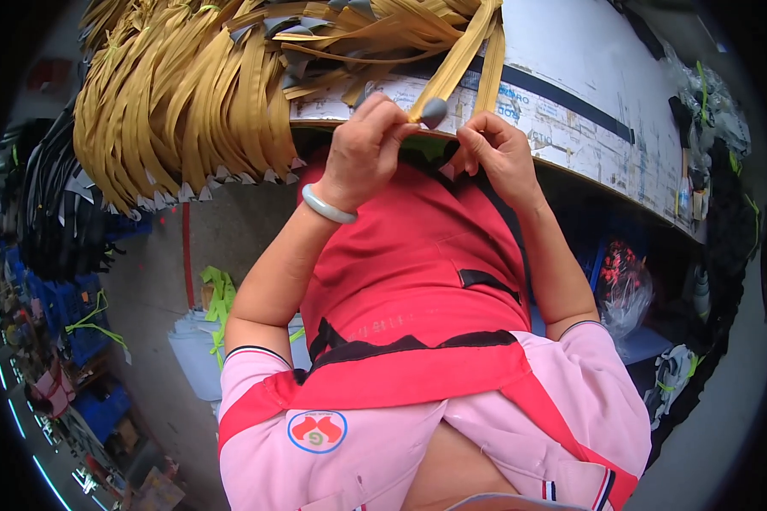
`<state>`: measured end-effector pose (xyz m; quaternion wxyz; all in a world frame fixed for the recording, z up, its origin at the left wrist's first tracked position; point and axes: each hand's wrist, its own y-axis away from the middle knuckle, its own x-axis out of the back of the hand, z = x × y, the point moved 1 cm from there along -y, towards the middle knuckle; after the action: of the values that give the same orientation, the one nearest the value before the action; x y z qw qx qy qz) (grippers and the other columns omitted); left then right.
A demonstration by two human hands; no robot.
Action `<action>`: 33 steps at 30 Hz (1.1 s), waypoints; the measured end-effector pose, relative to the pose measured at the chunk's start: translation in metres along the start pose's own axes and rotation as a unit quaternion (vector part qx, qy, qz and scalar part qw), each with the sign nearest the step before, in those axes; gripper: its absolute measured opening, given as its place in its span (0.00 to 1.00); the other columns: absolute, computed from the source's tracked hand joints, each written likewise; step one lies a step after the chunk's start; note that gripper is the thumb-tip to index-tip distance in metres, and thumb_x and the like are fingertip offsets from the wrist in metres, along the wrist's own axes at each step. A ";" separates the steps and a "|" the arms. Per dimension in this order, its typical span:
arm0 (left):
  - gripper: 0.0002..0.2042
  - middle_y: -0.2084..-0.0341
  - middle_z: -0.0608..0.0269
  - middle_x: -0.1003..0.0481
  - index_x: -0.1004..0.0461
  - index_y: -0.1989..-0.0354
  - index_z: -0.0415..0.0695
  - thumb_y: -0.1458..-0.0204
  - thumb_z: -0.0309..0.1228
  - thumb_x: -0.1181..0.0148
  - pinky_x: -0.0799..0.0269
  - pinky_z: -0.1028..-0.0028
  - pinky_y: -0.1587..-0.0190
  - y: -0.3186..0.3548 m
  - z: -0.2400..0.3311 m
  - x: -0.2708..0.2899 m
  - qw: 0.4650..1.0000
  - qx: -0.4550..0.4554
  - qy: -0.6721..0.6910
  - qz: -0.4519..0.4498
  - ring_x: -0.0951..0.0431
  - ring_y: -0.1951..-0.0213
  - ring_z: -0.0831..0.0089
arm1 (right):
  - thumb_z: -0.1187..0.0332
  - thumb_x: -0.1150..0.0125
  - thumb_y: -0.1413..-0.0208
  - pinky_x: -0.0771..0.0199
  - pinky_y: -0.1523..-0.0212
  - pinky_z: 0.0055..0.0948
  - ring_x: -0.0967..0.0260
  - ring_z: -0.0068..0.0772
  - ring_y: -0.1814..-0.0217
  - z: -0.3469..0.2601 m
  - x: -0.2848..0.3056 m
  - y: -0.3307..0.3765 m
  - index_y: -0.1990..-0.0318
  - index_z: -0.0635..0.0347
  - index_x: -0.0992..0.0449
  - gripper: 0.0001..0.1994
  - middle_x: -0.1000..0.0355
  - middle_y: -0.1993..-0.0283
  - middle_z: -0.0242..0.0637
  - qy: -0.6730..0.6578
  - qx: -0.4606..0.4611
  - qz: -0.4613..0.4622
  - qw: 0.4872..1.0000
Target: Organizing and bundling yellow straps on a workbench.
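Observation:
My left hand point(365, 152), with a pale bangle at the wrist, is closed in a pinch at the lower end of a golden zipper strip point(456, 64). A dark grey rounded tab point(434, 112) shows at that end, just beside the fingertips. To the right, my right hand point(504, 157) pinches the end of a second golden zipper strip point(490, 77). A small pale tip pokes out below its fingers. Both strips run down from the tabletop over its near edge, and the fingers partly hide their ends.
A thick bundle of golden zipper strips point(187, 111) hangs over the table's left edge, with black strips point(55, 213) beyond it. The worn white tabletop point(588, 85) carries a dark band. Below right is a clear plastic bag point(626, 294); pale sheets point(192, 349) lie at lower left.

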<state>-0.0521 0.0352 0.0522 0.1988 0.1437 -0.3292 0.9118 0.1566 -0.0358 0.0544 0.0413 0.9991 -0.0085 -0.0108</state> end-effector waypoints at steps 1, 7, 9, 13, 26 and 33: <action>0.02 0.72 0.65 0.28 0.28 0.62 0.38 0.41 0.22 0.42 0.29 0.79 0.71 0.001 -0.009 0.020 0.992 0.066 0.049 0.090 0.27 0.74 0.78 | 0.66 0.40 0.37 0.30 0.76 0.18 0.33 0.13 0.77 0.002 0.003 0.002 0.66 0.62 0.27 0.09 0.31 0.77 0.26 -0.002 -0.001 0.003 1.000; 0.08 0.69 0.67 0.24 0.26 0.54 0.39 0.37 0.28 0.45 0.27 0.81 0.67 0.036 -0.050 0.080 0.931 0.262 0.134 0.217 0.23 0.68 0.81 | 0.57 0.37 0.43 0.26 0.60 0.34 0.24 0.38 0.65 0.063 0.041 0.037 0.60 0.63 0.22 0.16 0.22 0.69 0.43 0.482 -0.164 0.032 0.860; 0.06 0.68 0.70 0.24 0.23 0.57 0.40 0.39 0.25 0.43 0.28 0.82 0.64 0.052 -0.044 0.046 0.937 0.284 0.173 0.105 0.25 0.68 0.83 | 0.60 0.38 0.41 0.26 0.61 0.32 0.24 0.35 0.65 0.089 0.050 0.038 0.59 0.63 0.22 0.14 0.21 0.67 0.40 0.344 -0.185 0.040 0.920; 0.12 0.60 0.57 0.27 0.25 0.55 0.41 0.48 0.16 0.41 0.26 0.72 0.59 0.062 -0.008 -0.022 0.983 0.125 0.067 -0.112 0.22 0.61 0.63 | 0.64 0.40 0.38 0.28 0.66 0.20 0.30 0.19 0.70 0.093 0.036 0.023 0.56 0.64 0.23 0.12 0.24 0.67 0.32 0.246 -0.108 0.032 0.963; 0.06 0.64 0.64 0.25 0.24 0.69 0.44 0.55 0.23 0.36 0.30 0.66 0.50 0.045 0.022 -0.033 0.972 -0.137 -0.051 -0.186 0.26 0.54 0.62 | 0.65 0.44 0.35 0.27 0.73 0.15 0.28 0.16 0.74 0.050 0.006 0.031 0.60 0.62 0.28 0.09 0.25 0.69 0.30 -0.247 -0.233 -0.102 0.935; 0.09 0.63 0.58 0.24 0.22 0.62 0.36 0.52 0.13 0.39 0.26 0.77 0.57 0.034 0.022 -0.014 0.964 0.097 0.208 -0.137 0.22 0.60 0.73 | 0.72 0.42 0.36 0.29 0.63 0.17 0.31 0.16 0.65 0.001 -0.012 0.037 0.55 0.64 0.25 0.07 0.30 0.60 0.31 -0.079 -0.003 -0.077 0.994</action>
<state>-0.0522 -0.0071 0.0448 0.3706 0.0134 -0.1684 0.9133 0.1437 -0.0723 0.0572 0.0422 0.9927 0.0653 -0.0924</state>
